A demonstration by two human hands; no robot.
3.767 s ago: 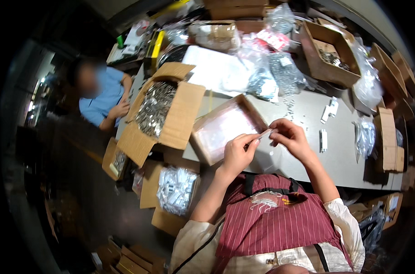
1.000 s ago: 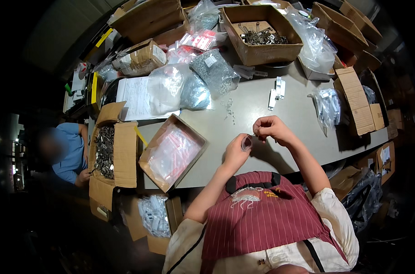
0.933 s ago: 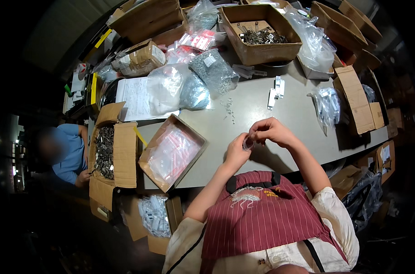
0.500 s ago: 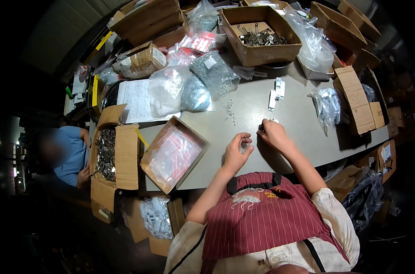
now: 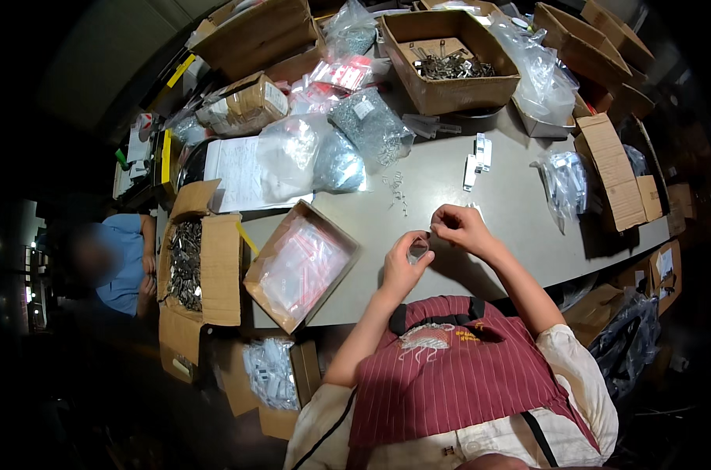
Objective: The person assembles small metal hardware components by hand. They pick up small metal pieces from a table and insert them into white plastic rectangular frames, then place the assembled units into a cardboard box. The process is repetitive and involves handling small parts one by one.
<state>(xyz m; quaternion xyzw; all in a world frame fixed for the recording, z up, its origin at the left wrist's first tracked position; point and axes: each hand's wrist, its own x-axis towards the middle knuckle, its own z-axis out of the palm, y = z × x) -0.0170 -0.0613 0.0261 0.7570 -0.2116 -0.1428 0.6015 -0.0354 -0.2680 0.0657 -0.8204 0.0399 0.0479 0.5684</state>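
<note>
So the left hand (image 5: 402, 266) is curled in a loose ring around a small clear plastic bag (image 5: 418, 250), held up over the near side of the grey worktop (image 5: 528, 227), close to the edge by the person's maroon striped apron (image 5: 449, 376). The right hand (image 5: 463, 229) is right next to it, fingertips pinched close together near the bag's mouth; honestly can't tell if there's anything tiny between them. A white piece (image 5: 474, 209) pokes out just behind the right hand.

Further in toward the far edge there's a little scatter of small silver metal bits (image 5: 398, 192), plus a pair of white rectangular blocks (image 5: 470, 172) off to the right of those. Left of the hands, a shallow open brown cardboard box (image 5: 333, 229) sits angled near the front edge with flat clear bags in it. Over at the worktop's left end is a taller flapped cardboard carton (image 5: 221, 270) full of dark metal pieces.
</note>
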